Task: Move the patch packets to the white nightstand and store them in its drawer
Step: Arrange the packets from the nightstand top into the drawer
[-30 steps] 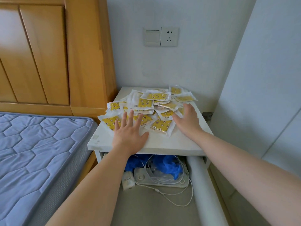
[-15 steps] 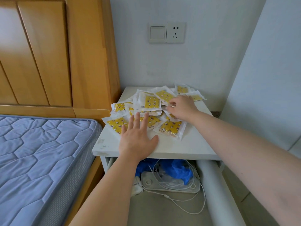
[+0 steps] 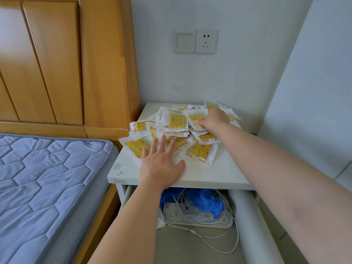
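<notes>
Yellow-and-white plastic patch packets (image 3: 177, 121) lie under the spread, flat fingers (image 3: 163, 143) of the left hand (image 3: 162, 164), apparently penning the heap on the white nightstand (image 3: 219, 174). Fingers (image 3: 199, 121) of the right hand (image 3: 215, 119) curl over a far packet, pinch uncertain, likely gathering them for the open drawer (image 3: 245, 216) below.

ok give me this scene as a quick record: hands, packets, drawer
left hand: flat on the nightstand top, fingertips touching the heap's near edge
right hand: on the heap's far right, fingers bent, grip unclear
patch packets: loose heap on top
drawer: open, holds white cable and blue material; no packets seen inside
</notes>
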